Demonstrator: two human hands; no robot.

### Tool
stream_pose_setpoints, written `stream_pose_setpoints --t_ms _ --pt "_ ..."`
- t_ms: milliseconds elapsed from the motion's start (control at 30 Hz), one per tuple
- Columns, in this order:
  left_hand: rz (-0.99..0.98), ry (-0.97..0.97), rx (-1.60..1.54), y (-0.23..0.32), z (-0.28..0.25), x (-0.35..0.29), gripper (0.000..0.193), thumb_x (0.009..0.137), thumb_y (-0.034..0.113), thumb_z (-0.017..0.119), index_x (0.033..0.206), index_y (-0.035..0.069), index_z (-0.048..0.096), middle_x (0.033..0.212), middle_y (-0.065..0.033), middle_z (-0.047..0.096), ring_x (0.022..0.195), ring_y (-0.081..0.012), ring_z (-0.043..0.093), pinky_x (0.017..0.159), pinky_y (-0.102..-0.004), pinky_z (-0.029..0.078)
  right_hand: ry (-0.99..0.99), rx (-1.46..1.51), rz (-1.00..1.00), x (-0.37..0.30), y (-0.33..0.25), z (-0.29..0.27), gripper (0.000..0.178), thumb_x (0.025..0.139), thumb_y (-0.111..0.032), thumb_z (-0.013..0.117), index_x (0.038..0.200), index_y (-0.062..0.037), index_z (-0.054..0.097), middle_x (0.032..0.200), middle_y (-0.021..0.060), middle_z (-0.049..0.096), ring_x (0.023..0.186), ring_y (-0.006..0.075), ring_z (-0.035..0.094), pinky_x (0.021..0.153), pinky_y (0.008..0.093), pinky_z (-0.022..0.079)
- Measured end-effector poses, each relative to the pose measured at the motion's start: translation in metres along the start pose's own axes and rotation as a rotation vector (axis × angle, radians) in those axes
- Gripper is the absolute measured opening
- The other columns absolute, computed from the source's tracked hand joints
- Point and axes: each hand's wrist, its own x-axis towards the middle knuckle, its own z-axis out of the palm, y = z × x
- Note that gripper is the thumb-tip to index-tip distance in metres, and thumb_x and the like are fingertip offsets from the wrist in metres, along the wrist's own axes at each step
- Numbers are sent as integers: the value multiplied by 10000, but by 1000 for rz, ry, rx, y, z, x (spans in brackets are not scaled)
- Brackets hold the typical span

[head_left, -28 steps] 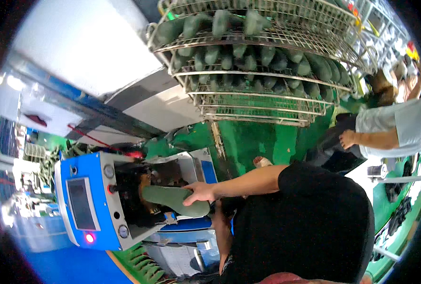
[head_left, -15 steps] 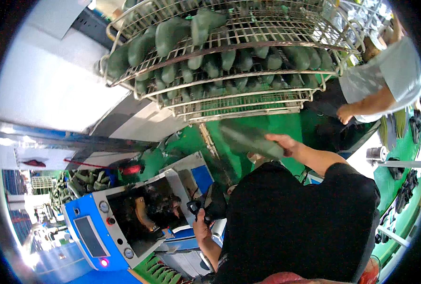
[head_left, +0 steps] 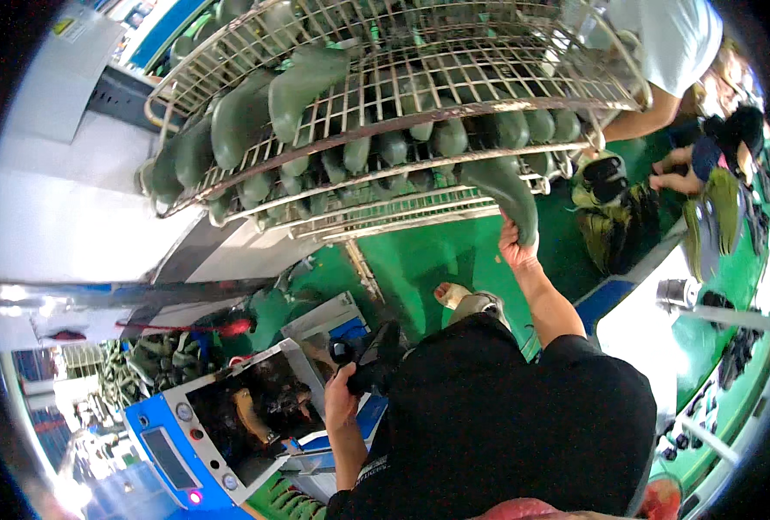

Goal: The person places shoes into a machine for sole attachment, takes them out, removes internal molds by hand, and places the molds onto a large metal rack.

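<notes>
A dark green shoe last is in my right hand, whose fingers wrap round its lower end. My right arm stretches forward, and the last's upper end overlaps the front edge of the wire rack; whether it touches the wires I cannot tell. Similar green lasts lie in rows on the rack's tiers. At the left, my left hand is closed on a black shoe, held beside the blue and white machine. Part of the shoe is hidden by my hand and dark shirt.
The machine has gauges and a dark open bay. More lasts are heaped behind it. Right of me stands a white table with a metal can. A co-worker's arm reaches behind the rack; shoes lie nearby.
My right hand has moved forward and the last has swung from pointing left to pointing up at the rack. The co-worker has moved closer to the rack. My left hand still holds the black shoe.
</notes>
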Motion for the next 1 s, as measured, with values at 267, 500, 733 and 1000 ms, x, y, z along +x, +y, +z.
stream_pose_setpoints --t_ms 267,500,733,1000 --pt "-9 190 64 -18 -33 -10 331 814 301 760 1000 32 706 877 -51 689 766 -177 666 664 -325 520 -149 275 133 153 -91 -17 412 1088 -273 301 1325 17 473 735 26 498 535 82 437 462 268 376" --pt "-15 263 -318 -100 -90 -53 444 811 352 773 1099 24 693 988 -71 722 829 -214 688 764 -386 557 42 -415 -122 214 -174 -29 446 1003 -432 556 1171 -25 627 779 94 624 585 193 534 482 329 428" --pt "59 539 -538 -187 -141 -157 348 767 315 783 924 8 731 879 -40 691 785 -154 616 630 -268 454 453 -953 69 191 -47 -16 432 1050 -386 429 1275 -43 561 1010 69 550 834 196 547 687 364 504" --pt "346 881 -773 -316 -206 -269 223 794 187 782 912 3 739 739 5 626 627 -70 514 569 -245 387 218 -1973 1019 155 189 -102 527 1023 -534 408 810 -56 472 651 114 498 470 238 412 444 372 432"
